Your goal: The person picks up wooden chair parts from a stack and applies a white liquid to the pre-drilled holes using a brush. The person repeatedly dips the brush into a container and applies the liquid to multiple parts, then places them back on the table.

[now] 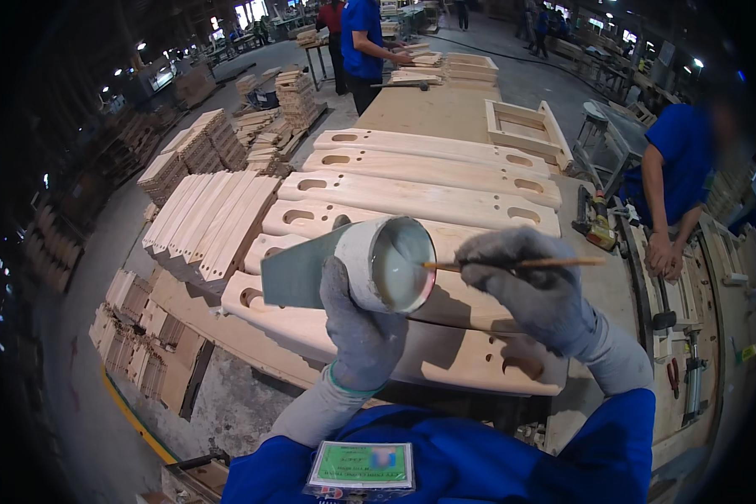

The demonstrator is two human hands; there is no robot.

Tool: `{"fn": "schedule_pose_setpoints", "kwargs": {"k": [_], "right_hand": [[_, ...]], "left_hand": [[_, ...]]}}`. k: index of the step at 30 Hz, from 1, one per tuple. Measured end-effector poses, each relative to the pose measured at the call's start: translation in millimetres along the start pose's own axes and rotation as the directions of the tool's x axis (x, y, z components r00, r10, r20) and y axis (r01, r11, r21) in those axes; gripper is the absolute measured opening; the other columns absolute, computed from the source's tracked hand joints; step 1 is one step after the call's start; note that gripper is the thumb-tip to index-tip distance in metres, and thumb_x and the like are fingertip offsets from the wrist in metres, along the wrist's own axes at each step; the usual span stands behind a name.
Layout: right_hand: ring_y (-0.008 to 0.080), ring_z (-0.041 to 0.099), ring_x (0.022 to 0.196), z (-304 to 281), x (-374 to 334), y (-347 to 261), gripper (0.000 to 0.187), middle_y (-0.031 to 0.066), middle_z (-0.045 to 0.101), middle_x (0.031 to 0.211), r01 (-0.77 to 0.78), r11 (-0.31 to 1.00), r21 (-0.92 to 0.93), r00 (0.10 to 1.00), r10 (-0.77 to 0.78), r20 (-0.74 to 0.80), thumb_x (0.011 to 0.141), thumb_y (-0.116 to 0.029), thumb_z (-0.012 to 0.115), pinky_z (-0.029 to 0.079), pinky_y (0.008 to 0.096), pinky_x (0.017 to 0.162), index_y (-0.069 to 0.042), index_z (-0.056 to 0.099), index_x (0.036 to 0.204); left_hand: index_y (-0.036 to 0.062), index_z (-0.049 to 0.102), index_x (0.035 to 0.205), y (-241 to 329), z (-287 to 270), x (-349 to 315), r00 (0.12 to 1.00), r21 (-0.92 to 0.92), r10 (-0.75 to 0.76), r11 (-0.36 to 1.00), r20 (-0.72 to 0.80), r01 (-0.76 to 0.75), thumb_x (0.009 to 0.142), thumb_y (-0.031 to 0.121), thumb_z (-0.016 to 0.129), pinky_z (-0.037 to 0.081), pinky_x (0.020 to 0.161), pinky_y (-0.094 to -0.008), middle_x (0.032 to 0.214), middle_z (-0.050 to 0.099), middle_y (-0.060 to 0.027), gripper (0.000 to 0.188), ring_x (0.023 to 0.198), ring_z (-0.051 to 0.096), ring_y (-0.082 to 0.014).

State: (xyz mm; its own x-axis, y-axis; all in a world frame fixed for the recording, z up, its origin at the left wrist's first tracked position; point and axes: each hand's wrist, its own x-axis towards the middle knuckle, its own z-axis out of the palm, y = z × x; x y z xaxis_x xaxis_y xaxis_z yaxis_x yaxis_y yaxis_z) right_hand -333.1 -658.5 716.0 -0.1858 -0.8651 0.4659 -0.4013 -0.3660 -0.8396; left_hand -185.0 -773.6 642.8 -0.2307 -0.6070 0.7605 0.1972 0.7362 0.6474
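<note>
My left hand (363, 340), in a grey glove, is wrapped round a tapered cup (357, 262) with a grey-green body and a whitish, crusted band near its mouth. The cup is tilted, its opening turned to the right, and whitish liquid (401, 277) shows inside. In my gloved right hand (533, 290), the fingers pinch a thin wooden stick (575, 262). The stick's left end reaches into the cup's mouth. Under both hands lie long pale wooden boards (420, 195) side by side, with oval slots and small round holes near their ends.
Stacked wooden slats (214, 220) stand left of the boards. A wooden frame (525, 130) sits at the table's far right. A power tool (598, 225) lies near the right edge. One co-worker (676, 168) leans over a bench at right; another (363, 42) stands at the far end.
</note>
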Motion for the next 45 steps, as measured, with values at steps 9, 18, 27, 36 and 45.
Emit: {"fn": "schedule_pose_setpoints", "kwargs": {"k": [9, 18, 27, 36, 45], "right_hand": [[0.0347, 0.063, 0.098, -2.6, -42.0, -26.4, 0.021, 0.0217, 0.061, 0.108, 0.298, 0.949, -0.104, 0.939, -0.272, 0.208, 0.079, 0.002, 0.059, 0.052, 0.0384, 0.085, -0.003, 0.062, 0.099], [0.0265, 0.066, 0.088, 5.6, -48.6, -19.7, 0.012, 0.0198, 0.066, 0.095, 0.163, 0.987, -0.006, 0.986, -0.163, 0.025, 0.078, -0.006, 0.069, 0.053, 0.0341, 0.078, -0.002, 0.063, 0.087], [0.012, 0.061, 0.066, -95.6, 54.3, 26.0, 0.028, 0.0075, 0.062, 0.075, -0.179, 0.976, -0.126, 0.91, 0.116, -0.397, 0.086, -0.025, 0.061, 0.05, 0.0246, 0.06, 0.002, 0.059, 0.091], [0.0133, 0.059, 0.055, -117.5, 87.7, 83.1, 0.037, 0.0069, 0.058, 0.061, -0.373, 0.813, -0.446, 0.917, 0.252, -0.309, 0.082, -0.038, 0.06, 0.047, 0.0254, 0.053, -0.001, 0.06, 0.085], [0.0214, 0.059, 0.058, -121.7, 103.5, 91.2, 0.039, 0.0121, 0.058, 0.063, -0.378, 0.771, -0.512, 0.918, 0.242, -0.314, 0.082, -0.038, 0.058, 0.046, 0.0338, 0.057, 0.001, 0.059, 0.087]], "left_hand": [[0.0063, 0.049, 0.123, 9.2, -3.0, 15.7, 0.829, -0.923, -0.559, 0.325, -0.012, 0.206, 0.094, 0.043, 0.042, 0.038, 0.1, -0.0353, 0.121, 0.054, -0.0076, 0.048, 0.115, 0.05, -0.0202], [0.0036, 0.047, 0.124, 21.8, 6.1, 13.1, 0.795, -0.9, -0.598, 0.287, 0.099, 0.327, 0.093, 0.039, 0.047, 0.042, 0.096, -0.037, 0.12, 0.054, -0.0088, 0.047, 0.111, 0.053, -0.0215], [-0.0002, 0.036, 0.126, -9.2, -6.5, -2.4, 0.932, -0.017, -0.305, 0.949, 0.195, 0.314, 0.084, 0.014, 0.067, 0.044, 0.094, -0.0356, 0.115, 0.052, -0.0142, 0.054, 0.108, 0.053, -0.023], [0.0095, 0.047, 0.124, -4.9, -2.7, 3.4, 0.545, -0.778, -0.735, 0.038, 0.403, 0.627, 0.096, 0.043, 0.039, 0.042, 0.099, -0.0397, 0.121, 0.05, -0.0061, 0.044, 0.115, 0.048, -0.0208], [0.0096, 0.046, 0.126, -6.2, -4.5, 3.4, 0.511, -0.816, -0.742, -0.084, 0.434, 0.572, 0.096, 0.044, 0.037, 0.04, 0.101, -0.0408, 0.124, 0.05, -0.0058, 0.047, 0.117, 0.047, -0.021]]}}
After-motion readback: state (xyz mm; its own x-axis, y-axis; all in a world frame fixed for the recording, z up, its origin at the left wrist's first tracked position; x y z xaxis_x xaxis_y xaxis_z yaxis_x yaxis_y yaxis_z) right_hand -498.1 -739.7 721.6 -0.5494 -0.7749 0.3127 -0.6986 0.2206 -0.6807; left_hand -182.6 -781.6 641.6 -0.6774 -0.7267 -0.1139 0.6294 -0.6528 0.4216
